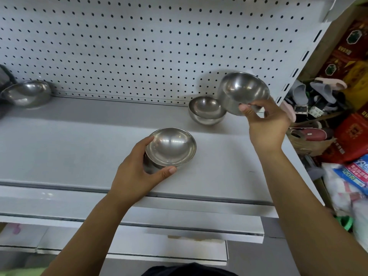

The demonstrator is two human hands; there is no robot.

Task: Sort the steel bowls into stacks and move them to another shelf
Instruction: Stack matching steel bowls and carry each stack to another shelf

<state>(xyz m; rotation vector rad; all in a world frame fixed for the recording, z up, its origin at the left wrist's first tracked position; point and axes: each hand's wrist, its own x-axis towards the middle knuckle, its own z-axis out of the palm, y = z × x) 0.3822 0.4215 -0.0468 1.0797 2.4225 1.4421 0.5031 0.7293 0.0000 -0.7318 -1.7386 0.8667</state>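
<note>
Small shop, goods aisle.
White metal display shelf (59,140) w/ pegboard back (139,46) & slotted upright (306,54); right of the shelf: stacked red cartons (352,134), packaged slippers (326,86), bagged goods (354,174).

Only legible txt: "120" on blue/white packet (352,174), far right. Red boxes (350,134) beside shelf carry gold characters, too blurred to read.

From here, the left hand (135,172) covers the near bowl (171,148) at its near-left side; I can't tell if more sit beneath. The raised bowl (243,92) hides the right hand (266,124) fingers. The blue package (354,172) print is unreadable.
</note>
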